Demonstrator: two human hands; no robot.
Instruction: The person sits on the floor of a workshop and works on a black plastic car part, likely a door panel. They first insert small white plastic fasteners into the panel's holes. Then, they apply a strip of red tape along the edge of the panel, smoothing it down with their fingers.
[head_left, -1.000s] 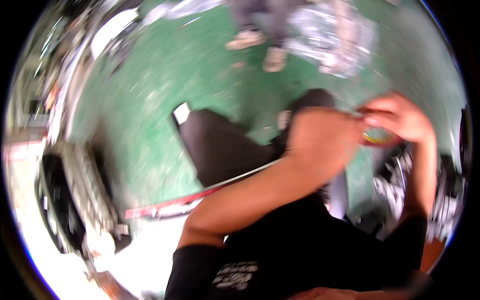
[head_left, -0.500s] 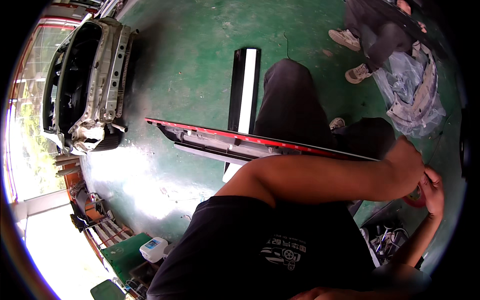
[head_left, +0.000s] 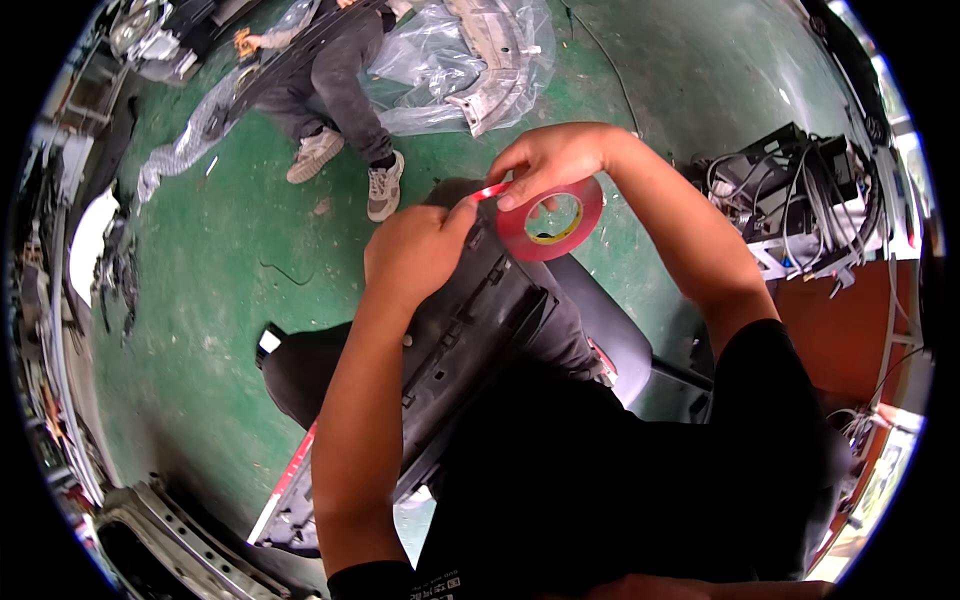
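A long black plastic trim panel (head_left: 455,325) lies across my lap, its clips and slots facing up. Red backing tape (head_left: 292,468) runs along its edge at the lower left. Above the panel's far end, my right hand (head_left: 560,160) grips a roll of red double-sided tape (head_left: 580,235) by its upper rim. A short red strip (head_left: 488,191) spans from the roll to my left hand (head_left: 415,250), which is closed in a pinch on the strip's end. My left forearm passes over the panel. The strip's underside and some right-hand fingers are hidden.
Ahead, another person's legs (head_left: 345,85) are beside a bumper part (head_left: 490,60) on clear plastic sheeting (head_left: 425,70). A heap of cables and equipment (head_left: 800,200) stands at right. Under me is a dark padded seat (head_left: 615,330). A car body shell (head_left: 170,545) shows at lower left.
The view has swung to the right. The tape roll, mostly hidden behind my hands before, now shows fully in my right hand, and the strip between both hands is visible.
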